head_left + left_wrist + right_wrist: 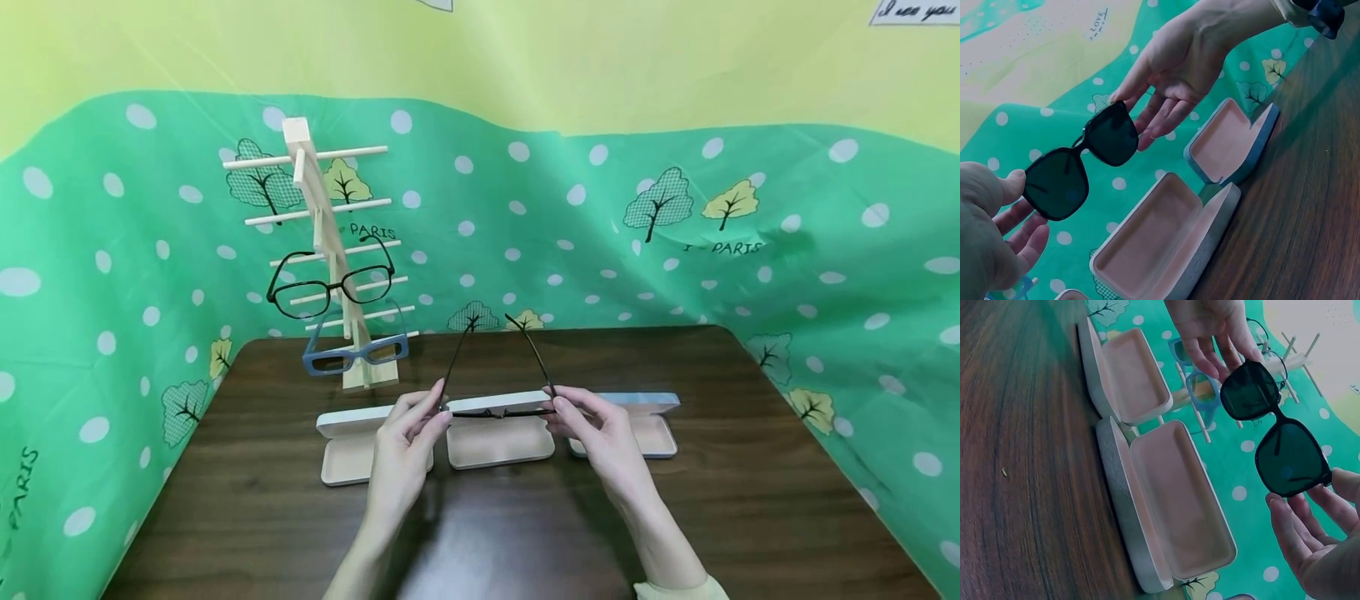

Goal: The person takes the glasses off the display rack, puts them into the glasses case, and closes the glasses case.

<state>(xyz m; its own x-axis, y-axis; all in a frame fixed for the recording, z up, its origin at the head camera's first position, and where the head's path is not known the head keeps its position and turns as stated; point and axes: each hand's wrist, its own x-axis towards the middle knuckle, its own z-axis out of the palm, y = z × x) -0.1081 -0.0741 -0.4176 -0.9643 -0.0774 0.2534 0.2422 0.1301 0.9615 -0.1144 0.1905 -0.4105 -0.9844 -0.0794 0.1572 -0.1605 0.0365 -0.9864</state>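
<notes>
A pair of black sunglasses [1060, 181] with dark lenses is held up between my two hands, arms unfolded and pointing away from me. My left hand [405, 450] pinches the left end of the frame by the hinge. At the other end, my right hand [603, 437] pinches the hinge corner between thumb and fingers. Below and behind the sunglasses lies the middle glasses case [501, 442], its lid up and pink lining bare. The left case [348, 460] and the right case [656, 437], both with raised lids, are partly covered by my hands.
At the back left of the brown table [247, 500] stands a wooden eyewear rack [318, 187] with several crossbars. It carries black-rimmed glasses [330, 287] and, lower down, blue-framed glasses [330, 363]. A green and yellow patterned cloth [555, 225] hangs behind and beside the table.
</notes>
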